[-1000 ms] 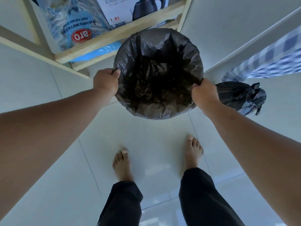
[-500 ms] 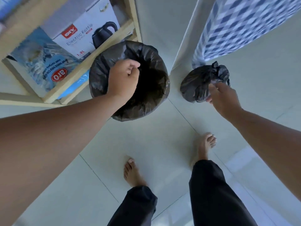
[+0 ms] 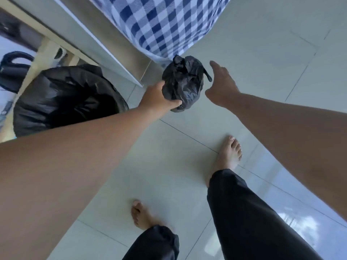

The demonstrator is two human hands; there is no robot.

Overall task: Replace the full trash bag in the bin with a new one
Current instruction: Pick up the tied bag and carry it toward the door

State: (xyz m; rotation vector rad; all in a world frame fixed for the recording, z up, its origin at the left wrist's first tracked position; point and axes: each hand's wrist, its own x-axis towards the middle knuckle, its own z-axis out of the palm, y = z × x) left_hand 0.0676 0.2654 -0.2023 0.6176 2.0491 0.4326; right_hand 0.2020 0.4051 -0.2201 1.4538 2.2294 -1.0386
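— What is the head view showing?
— The left hand [image 3: 158, 97] is cupping the tied full trash bag [image 3: 183, 83], which is sitting on the floor [image 3: 187, 156] below the checked cloth [image 3: 165, 23].
— And the other grip?
— The right hand [image 3: 222, 87] is hovering open just right of the bag, apart from it. The bin [image 3: 62, 98], lined with a new black bag, is standing at far left.
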